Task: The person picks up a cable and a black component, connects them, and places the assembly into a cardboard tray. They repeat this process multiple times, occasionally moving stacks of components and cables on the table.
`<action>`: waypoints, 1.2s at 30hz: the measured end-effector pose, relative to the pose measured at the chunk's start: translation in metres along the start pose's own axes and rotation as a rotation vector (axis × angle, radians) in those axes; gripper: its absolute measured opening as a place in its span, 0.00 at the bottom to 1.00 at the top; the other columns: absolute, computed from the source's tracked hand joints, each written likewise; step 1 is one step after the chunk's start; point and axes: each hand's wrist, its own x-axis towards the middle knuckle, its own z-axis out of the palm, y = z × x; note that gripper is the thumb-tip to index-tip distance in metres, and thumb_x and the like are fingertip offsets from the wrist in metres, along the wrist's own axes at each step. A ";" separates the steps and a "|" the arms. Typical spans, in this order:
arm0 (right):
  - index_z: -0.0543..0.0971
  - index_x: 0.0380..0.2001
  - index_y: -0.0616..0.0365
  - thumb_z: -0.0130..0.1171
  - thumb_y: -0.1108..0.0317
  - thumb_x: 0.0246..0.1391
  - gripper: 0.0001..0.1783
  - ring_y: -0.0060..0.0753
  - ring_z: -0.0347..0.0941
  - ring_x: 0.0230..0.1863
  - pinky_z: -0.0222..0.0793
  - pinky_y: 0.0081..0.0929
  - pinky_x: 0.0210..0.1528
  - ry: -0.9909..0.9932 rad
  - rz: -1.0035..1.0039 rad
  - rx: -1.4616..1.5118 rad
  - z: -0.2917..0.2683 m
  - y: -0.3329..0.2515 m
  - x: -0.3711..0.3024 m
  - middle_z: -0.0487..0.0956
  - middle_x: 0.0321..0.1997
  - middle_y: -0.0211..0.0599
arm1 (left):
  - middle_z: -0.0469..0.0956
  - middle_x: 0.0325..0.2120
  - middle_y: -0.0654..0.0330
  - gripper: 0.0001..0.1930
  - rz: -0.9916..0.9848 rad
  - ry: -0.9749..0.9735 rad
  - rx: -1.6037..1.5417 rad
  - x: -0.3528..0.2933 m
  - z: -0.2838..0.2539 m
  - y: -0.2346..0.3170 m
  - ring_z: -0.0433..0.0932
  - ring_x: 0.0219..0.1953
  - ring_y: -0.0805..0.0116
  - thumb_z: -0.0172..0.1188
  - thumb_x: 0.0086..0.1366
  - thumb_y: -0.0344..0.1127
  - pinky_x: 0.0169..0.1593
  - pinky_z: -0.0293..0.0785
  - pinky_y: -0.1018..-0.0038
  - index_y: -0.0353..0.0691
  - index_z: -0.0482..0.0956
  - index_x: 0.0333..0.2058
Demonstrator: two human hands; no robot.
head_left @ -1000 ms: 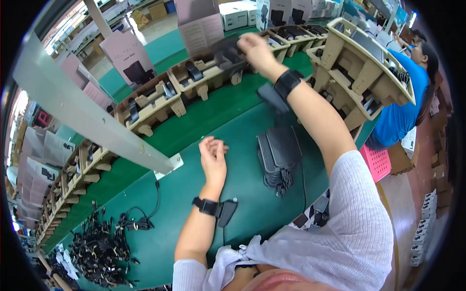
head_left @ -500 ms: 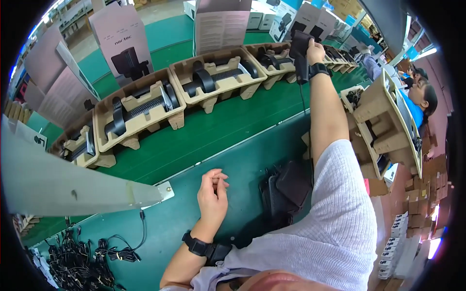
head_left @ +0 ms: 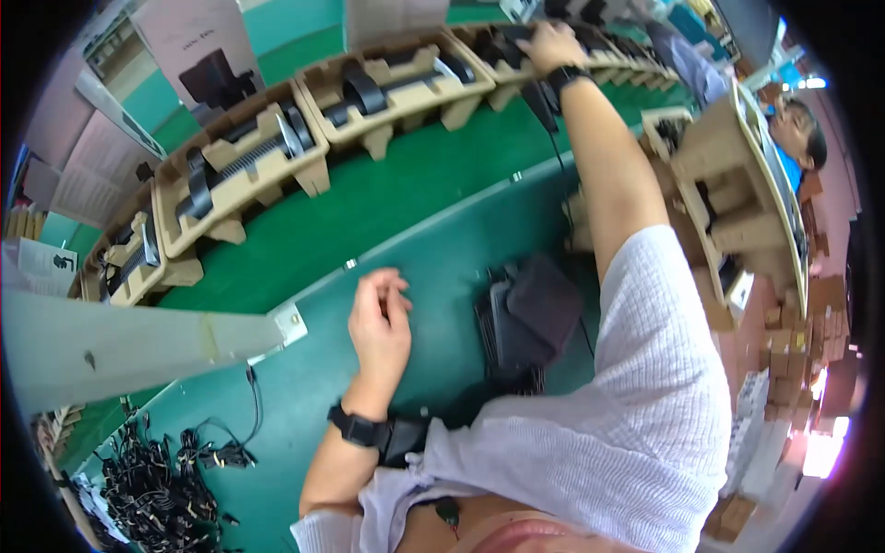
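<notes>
Black part (head_left: pixel 509 46) lies beside fingers of right hand (head_left: pixel 555 48), grip unclear; left hand (head_left: pixel 380 323) half-curled.

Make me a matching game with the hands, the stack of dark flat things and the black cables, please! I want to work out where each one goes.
Column one:
1. right hand
2. left hand
3. stack of dark flat things
4. black cables

Column two:
A. in a tangled heap at the picture's lower left
B. loosely curled over the green table
C. reaching to a brown tray at the top of the picture
D. lying on the green table, right of the left hand

Right pairs: 1-C, 2-B, 3-D, 4-A
</notes>
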 end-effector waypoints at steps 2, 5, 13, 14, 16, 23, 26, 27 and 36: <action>0.80 0.36 0.54 0.58 0.51 0.46 0.20 0.47 0.75 0.44 0.70 0.40 0.44 -0.078 -0.174 0.042 -0.021 -0.019 -0.003 0.80 0.38 0.49 | 0.76 0.28 0.59 0.06 -0.021 0.023 -0.068 0.005 0.009 -0.002 0.74 0.22 0.74 0.47 0.64 0.22 0.27 0.71 0.78 0.36 0.70 0.39; 0.79 0.29 0.60 0.59 0.55 0.45 0.17 0.54 0.76 0.36 0.71 0.43 0.38 -0.194 -0.425 0.253 -0.133 -0.094 -0.064 0.78 0.30 0.52 | 0.76 0.29 0.59 0.06 -0.035 0.034 -0.070 0.005 -0.001 -0.003 0.74 0.23 0.75 0.45 0.65 0.23 0.27 0.71 0.79 0.35 0.70 0.39; 0.66 0.53 0.67 0.65 0.43 0.39 0.46 0.57 0.73 0.45 0.69 0.42 0.44 -0.799 -0.557 0.082 -0.249 -0.046 -0.230 0.76 0.42 0.59 | 0.76 0.30 0.58 0.06 0.069 0.056 -0.014 -0.009 -0.015 -0.006 0.76 0.27 0.73 0.46 0.64 0.23 0.32 0.73 0.77 0.35 0.70 0.39; 0.66 0.52 0.68 0.67 0.44 0.38 0.45 0.57 0.72 0.46 0.70 0.42 0.44 -0.872 -0.488 0.114 -0.241 -0.032 -0.243 0.76 0.40 0.59 | 0.75 0.31 0.58 0.07 0.083 0.038 -0.007 -0.013 -0.015 -0.007 0.77 0.28 0.71 0.47 0.63 0.23 0.35 0.74 0.76 0.35 0.70 0.39; 0.67 0.49 0.67 0.67 0.47 0.39 0.40 0.54 0.74 0.42 0.69 0.42 0.41 -1.077 -0.240 0.169 -0.236 -0.026 -0.258 0.77 0.39 0.56 | 0.75 0.32 0.57 0.07 0.081 0.027 -0.027 -0.026 -0.017 -0.007 0.77 0.29 0.71 0.48 0.63 0.24 0.35 0.74 0.76 0.35 0.70 0.40; 0.74 0.32 0.55 0.62 0.64 0.44 0.12 0.42 0.73 0.37 0.68 0.36 0.35 -0.271 -0.813 0.380 -0.280 -0.053 -0.270 0.76 0.31 0.32 | 0.73 0.45 0.52 0.19 0.578 0.173 0.382 -0.051 -0.027 0.092 0.78 0.38 0.60 0.61 0.56 0.30 0.40 0.75 0.70 0.37 0.68 0.47; 0.76 0.31 0.52 0.62 0.67 0.42 0.10 0.35 0.70 0.41 0.66 0.29 0.40 -0.240 -1.112 0.310 -0.319 -0.097 -0.268 0.75 0.33 0.27 | 0.75 0.42 0.51 0.20 0.645 0.044 0.533 -0.042 -0.039 0.101 0.79 0.35 0.53 0.62 0.56 0.32 0.37 0.75 0.66 0.39 0.69 0.47; 0.76 0.31 0.52 0.62 0.67 0.42 0.10 0.35 0.70 0.41 0.66 0.29 0.40 -0.232 -1.126 0.308 -0.319 -0.102 -0.262 0.75 0.33 0.27 | 0.77 0.40 0.50 0.20 0.477 -0.149 0.499 -0.039 -0.043 0.101 0.79 0.33 0.49 0.62 0.57 0.34 0.36 0.76 0.65 0.39 0.70 0.47; 0.72 0.45 0.61 0.58 0.66 0.56 0.16 0.17 0.70 0.30 0.69 0.16 0.28 -0.762 -0.263 1.561 -0.255 -0.154 -0.204 0.75 0.34 0.27 | 0.71 0.44 0.49 0.18 0.038 -0.114 -0.683 -0.009 -0.045 0.097 0.80 0.34 0.65 0.52 0.66 0.32 0.33 0.79 0.76 0.32 0.61 0.51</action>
